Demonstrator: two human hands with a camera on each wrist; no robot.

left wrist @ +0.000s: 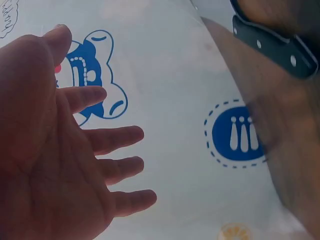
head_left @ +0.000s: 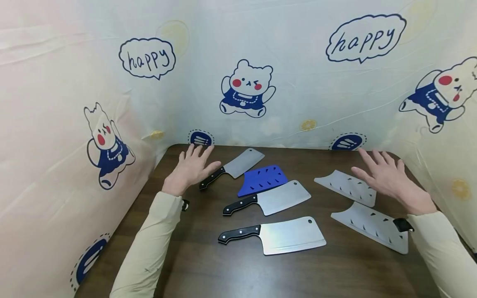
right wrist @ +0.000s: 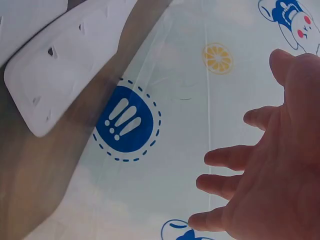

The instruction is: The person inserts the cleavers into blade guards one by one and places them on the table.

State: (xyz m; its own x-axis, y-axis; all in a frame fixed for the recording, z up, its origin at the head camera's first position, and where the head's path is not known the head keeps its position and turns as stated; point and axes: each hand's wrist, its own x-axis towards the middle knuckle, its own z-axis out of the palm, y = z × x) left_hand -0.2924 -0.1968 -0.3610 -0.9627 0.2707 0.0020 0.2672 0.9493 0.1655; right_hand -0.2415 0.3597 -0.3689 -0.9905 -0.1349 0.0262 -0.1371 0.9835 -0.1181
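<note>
My left hand is held with fingers spread beside the farthest cleaver, near its black handle. My right hand is likewise spread, with empty fingers, close to two white blade covers. The farther white cover lies left of that hand, and the nearer white cover lies partly by the wrist. Between the hands, a blue blade cover touches or overlaps the edge of the middle cleaver. Closest to me lies a third cleaver, blade to the right.
A dark brown wooden table carries everything. Pale printed sheeting with cartoon bears and "happy" bubbles rises behind the table and along both sides. Dark bands sit at both sleeve cuffs, one strap at the right wrist.
</note>
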